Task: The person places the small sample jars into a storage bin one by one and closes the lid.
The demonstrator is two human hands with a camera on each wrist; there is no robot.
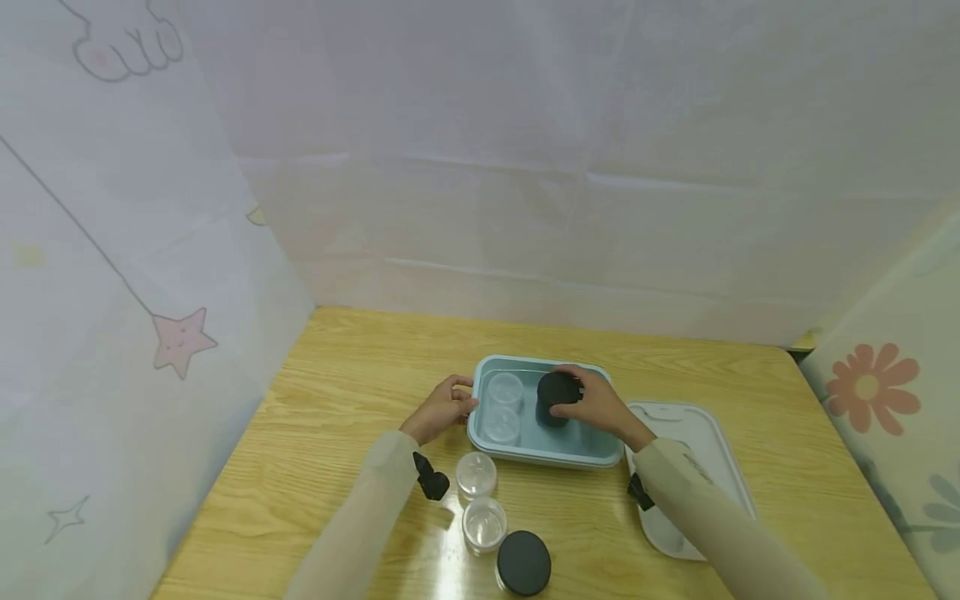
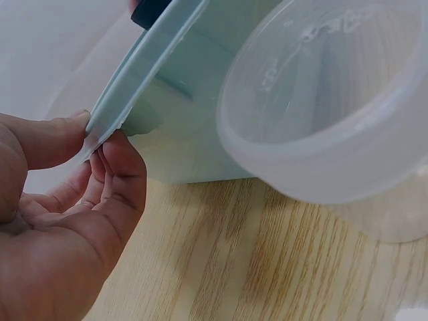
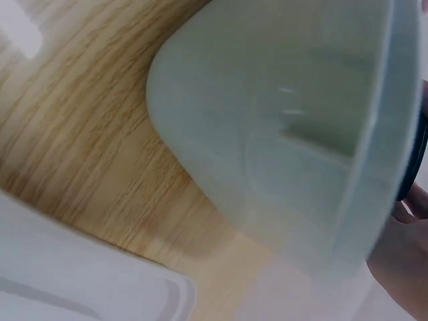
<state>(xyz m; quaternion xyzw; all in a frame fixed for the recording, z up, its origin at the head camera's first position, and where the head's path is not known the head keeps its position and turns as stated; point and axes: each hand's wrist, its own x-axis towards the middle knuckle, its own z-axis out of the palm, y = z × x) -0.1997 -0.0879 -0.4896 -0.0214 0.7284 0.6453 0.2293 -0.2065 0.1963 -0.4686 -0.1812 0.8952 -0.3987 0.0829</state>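
Observation:
A light blue container [image 1: 546, 451] stands on the wooden table with two small clear jars [image 1: 504, 390] inside at its left end. My left hand [image 1: 459, 402] pinches the container's left rim; in the left wrist view the thumb and fingers of that hand [image 2: 100, 142] close on the rim of the container [image 2: 144, 73]. My right hand [image 1: 579, 397] grips a black-lidded jar [image 1: 557, 390] from above, inside the container. In the right wrist view only the container's outer wall [image 3: 281, 134], a sliver of the black lid [image 3: 418, 150] and part of the hand show.
In front of the container stand two clear jars [image 1: 476, 475] [image 1: 484, 525] and a black-lidded jar [image 1: 522, 562]. A white lid [image 1: 701, 437] lies to the right of the container. White cloth walls close in the back and both sides of the table.

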